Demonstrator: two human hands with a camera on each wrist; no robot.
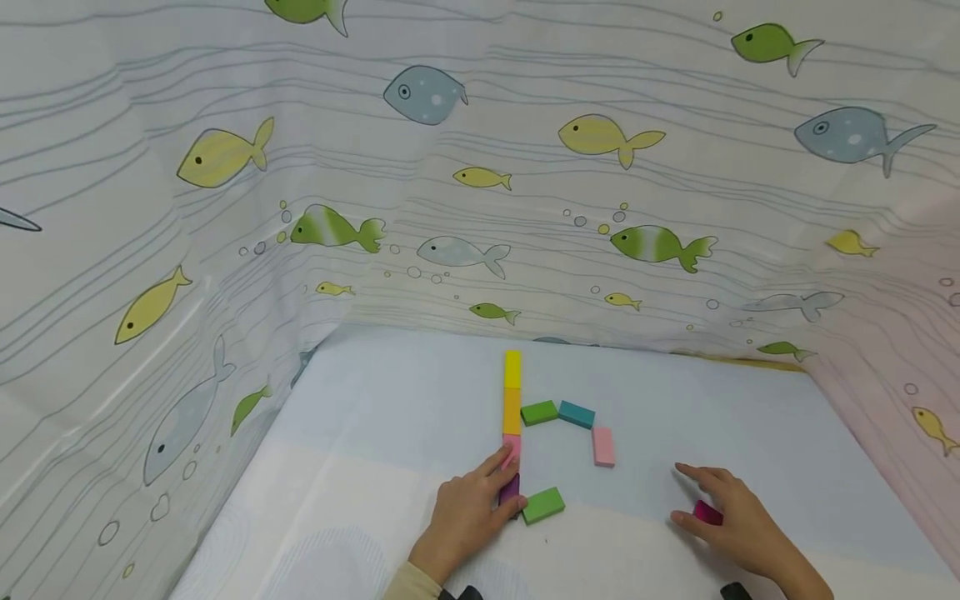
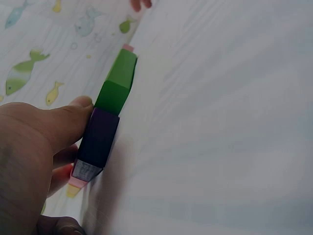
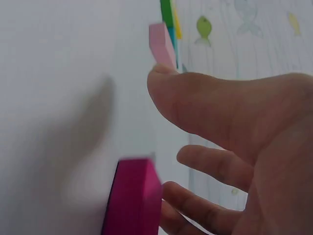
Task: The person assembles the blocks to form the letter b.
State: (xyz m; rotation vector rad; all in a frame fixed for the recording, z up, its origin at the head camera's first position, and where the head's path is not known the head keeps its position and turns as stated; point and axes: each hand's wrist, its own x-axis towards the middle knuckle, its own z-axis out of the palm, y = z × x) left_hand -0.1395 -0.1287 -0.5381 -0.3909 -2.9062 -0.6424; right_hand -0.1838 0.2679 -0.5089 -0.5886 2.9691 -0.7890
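My left hand (image 1: 468, 512) is at the lower end of a straight column of blocks. Its thumb lies at the dark purple block (image 1: 509, 492), its fingertips on the pink block (image 1: 512, 445) above. The left wrist view shows the thumb against the purple block (image 2: 99, 137), beside a green block (image 2: 116, 81). My right hand (image 1: 738, 525) is spread, thumb apart from the fingers, around a magenta block (image 1: 708, 512). In the right wrist view the magenta block (image 3: 133, 198) stands on the table by the fingertips, and the thumb is away from it.
Above the pink block, the column continues with orange (image 1: 512, 411) and yellow (image 1: 512, 369) blocks. A green block (image 1: 539, 412), a teal block (image 1: 577, 414) and another pink block (image 1: 603, 447) curve off to its right. Fish-printed cloth (image 1: 540, 208) walls the white table (image 1: 375, 400).
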